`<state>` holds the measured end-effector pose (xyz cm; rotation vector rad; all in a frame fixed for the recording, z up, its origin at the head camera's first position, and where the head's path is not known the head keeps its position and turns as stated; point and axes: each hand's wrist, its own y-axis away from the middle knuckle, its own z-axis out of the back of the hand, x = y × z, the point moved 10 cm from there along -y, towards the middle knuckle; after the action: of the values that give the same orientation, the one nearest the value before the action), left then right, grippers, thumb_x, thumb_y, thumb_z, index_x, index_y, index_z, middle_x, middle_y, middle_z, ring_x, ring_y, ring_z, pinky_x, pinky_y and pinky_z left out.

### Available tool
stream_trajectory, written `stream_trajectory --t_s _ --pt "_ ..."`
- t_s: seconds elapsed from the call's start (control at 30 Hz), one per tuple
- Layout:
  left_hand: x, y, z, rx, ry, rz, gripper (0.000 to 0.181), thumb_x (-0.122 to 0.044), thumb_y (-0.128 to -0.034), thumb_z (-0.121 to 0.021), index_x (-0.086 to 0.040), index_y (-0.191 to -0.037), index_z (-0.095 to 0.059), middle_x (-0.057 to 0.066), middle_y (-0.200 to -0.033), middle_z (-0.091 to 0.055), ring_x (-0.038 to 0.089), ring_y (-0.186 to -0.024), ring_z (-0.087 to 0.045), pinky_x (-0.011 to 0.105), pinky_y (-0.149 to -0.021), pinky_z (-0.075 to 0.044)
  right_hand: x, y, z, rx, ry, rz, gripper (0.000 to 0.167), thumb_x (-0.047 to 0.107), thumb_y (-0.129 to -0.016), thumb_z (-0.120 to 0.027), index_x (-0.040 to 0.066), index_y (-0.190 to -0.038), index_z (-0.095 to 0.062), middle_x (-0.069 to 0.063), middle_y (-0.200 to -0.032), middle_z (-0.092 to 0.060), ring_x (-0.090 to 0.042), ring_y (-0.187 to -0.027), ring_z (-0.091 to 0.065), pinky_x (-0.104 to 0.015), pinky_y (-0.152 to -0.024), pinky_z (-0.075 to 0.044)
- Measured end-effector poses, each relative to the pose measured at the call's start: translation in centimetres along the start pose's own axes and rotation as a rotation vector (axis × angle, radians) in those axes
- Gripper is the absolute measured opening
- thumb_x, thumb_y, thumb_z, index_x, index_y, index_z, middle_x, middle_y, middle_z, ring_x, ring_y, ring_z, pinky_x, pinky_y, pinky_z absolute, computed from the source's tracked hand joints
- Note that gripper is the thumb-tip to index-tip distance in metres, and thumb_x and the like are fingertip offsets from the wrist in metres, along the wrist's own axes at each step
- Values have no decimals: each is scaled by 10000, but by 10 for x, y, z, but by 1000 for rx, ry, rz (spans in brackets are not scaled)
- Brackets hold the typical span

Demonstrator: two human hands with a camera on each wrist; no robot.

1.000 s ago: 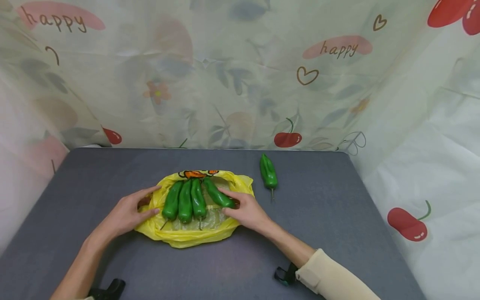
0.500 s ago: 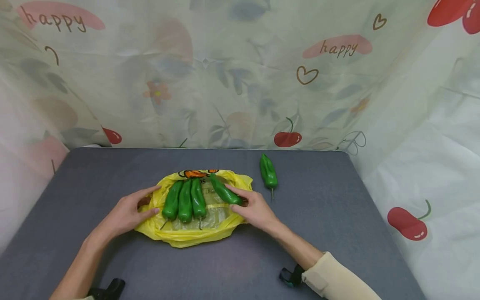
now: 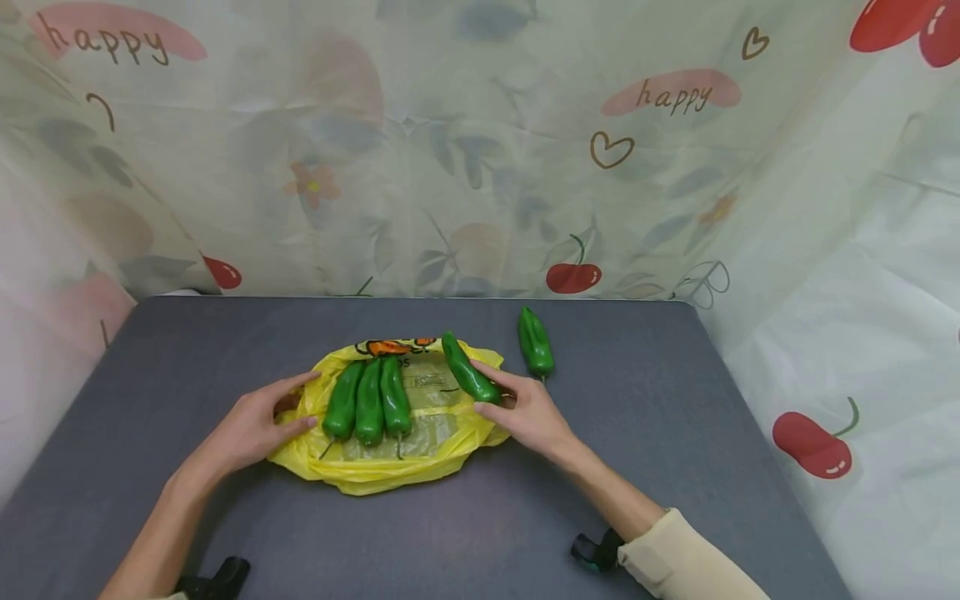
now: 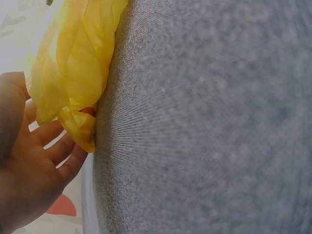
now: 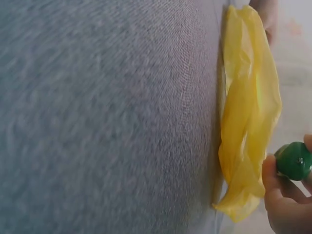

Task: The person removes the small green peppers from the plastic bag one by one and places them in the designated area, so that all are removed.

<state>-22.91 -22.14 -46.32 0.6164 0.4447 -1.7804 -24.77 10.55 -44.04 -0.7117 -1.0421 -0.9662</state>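
Observation:
In the head view, my right hand pinches the stem end of a green pepper between thumb and fingers, over the right rim of a yellow plastic bag. The right wrist view shows the pepper end-on, above the crumpled bag side. My left hand touches the bag's left rim with thumb and index finger. In the left wrist view, the fingers lie extended against the bag's outside. Several green peppers lie side by side in the bag's left half.
Another green pepper lies near the back edge, right of the bag. All stand on a dark grey table. A printed curtain hangs behind, and white sheeting on the right.
My right hand has carried its pepper up and to the right, away from the others toward the bag's right rim. My left hand stays at the left rim.

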Motion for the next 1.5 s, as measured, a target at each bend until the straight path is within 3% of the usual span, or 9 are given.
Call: stream_trajectory --t_s 0.23,0.37,0.43,0.6,0.7,1.07,1.5 --pt "-1 0 1 -4 3 -1 641 -283 -934 -714 -75 -1486 -464 216 -1313 -592 348 -1094 -608 539 -884 -478 -4 3 14 -21 -8 -16 543 155 -915 -736 215 -1425 -562 -109 -1308 -620 -198 -1015 -677 -266 -767 -530" --pt "0 0 0 -4 5 4 640 -283 -935 -713 -76 -1486 -463 222 -1323 -585 356 -1099 -608 543 -884 -479 -6 5 21 -33 -8 -22 544 153 -918 -732 214 -1430 -557 -84 -1389 -575 -201 -1078 -659 -253 -789 -527" --pt "0 1 0 -4 7 6 639 -285 -935 -714 -79 -1486 -465 220 -1322 -586 354 -1099 -609 541 -882 -481 3 8 25 -34 -4 -34 548 108 -923 -716 164 -1440 -544 -100 -1407 -561 -228 -1098 -648 -238 -793 -519" --pt "1 1 0 -5 14 7 641 -287 -933 -717 -85 -1487 -465 218 -1330 -583 351 -1099 -613 536 -881 -484 0 11 37 -56 -3 -74 555 60 -928 -695 116 -1452 -521 -154 -1376 -572 -261 -1097 -636 -230 -800 -516" --pt "1 1 0 -5 15 8 643 -283 -932 -719 -87 -1488 -464 222 -1347 -571 356 -1106 -612 539 -883 -485 -12 11 44 -78 -20 -74 559 104 -923 -716 178 -1447 -534 -148 -1363 -573 -249 -1094 -638 -238 -810 -520" --pt "2 1 0 -5 17 10 643 -296 -933 -716 -92 -1489 -465 218 -1342 -575 353 -1107 -612 535 -883 -484 -13 16 69 -136 10 -49 558 160 -906 -747 230 -1427 -560 -165 -1363 -561 -262 -1117 -630 -256 -820 -524" --pt "-3 1 2 -5 17 7 643 -311 -930 -719 -80 -1479 -476 221 -1317 -589 353 -1098 -608 542 -880 -479 -16 19 93 -175 40 -41 583 169 -910 -746 202 -1450 -530 -136 -1454 -503 -280 -1165 -607 -245 -845 -525"
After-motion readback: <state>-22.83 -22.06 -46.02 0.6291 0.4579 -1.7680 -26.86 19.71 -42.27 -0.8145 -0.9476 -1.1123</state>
